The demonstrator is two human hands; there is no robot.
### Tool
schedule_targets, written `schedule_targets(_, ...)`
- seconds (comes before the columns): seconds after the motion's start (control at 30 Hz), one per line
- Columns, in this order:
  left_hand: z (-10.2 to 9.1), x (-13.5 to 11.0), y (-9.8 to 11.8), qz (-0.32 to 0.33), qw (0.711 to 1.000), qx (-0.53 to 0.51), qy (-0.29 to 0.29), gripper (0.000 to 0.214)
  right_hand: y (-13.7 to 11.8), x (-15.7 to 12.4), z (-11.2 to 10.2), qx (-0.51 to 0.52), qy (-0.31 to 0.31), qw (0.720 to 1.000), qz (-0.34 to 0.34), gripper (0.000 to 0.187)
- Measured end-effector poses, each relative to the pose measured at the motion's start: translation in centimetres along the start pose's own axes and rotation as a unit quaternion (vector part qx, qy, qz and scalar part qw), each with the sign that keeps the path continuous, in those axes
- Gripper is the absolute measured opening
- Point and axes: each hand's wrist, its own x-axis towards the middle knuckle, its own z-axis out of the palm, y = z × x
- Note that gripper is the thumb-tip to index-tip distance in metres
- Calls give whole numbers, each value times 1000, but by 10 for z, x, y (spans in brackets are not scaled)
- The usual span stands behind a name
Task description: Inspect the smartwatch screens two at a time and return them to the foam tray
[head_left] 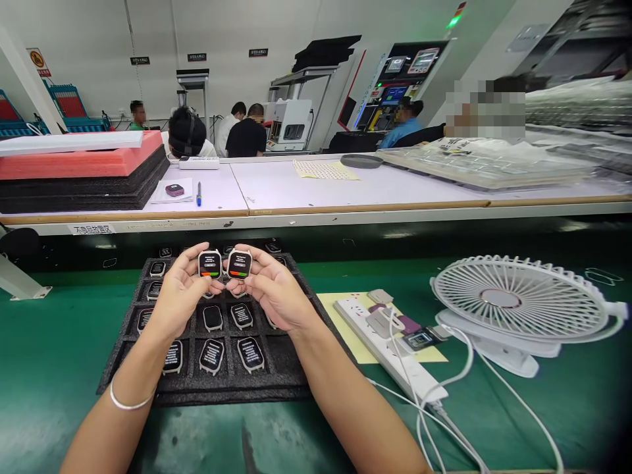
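My left hand (178, 294) pinches a small watch body (210, 264) whose lit screen shows red and green bars. Beside it my right hand (273, 289) pinches a second watch body (239, 264) with the same lit screen. Both are held side by side above a black foam tray (291, 376) on the green mat. Several more watch bodies (212, 355) with dark screens lie in the tray's pockets. A thin bracelet (129, 403) circles my left wrist.
A white power strip (395, 359) with plugs and white cables lies right of the tray, on a yellow sheet. A white desk fan (518, 304) lies further right. Behind runs a raised white shelf with stacked foam (83, 172) and plastic trays (488, 168). Several people work in the background.
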Motion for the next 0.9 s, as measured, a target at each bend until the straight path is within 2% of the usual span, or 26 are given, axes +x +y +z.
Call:
schedule_targets(0.2,0,-1,0,0,1000,7,-15,58,0,0,0,-10,3,1000,-14,50)
schedule_targets(0.9,1,-1,-1,8,1000,16,-9,59,-1,-2,2,-23,0,1000,-15,50)
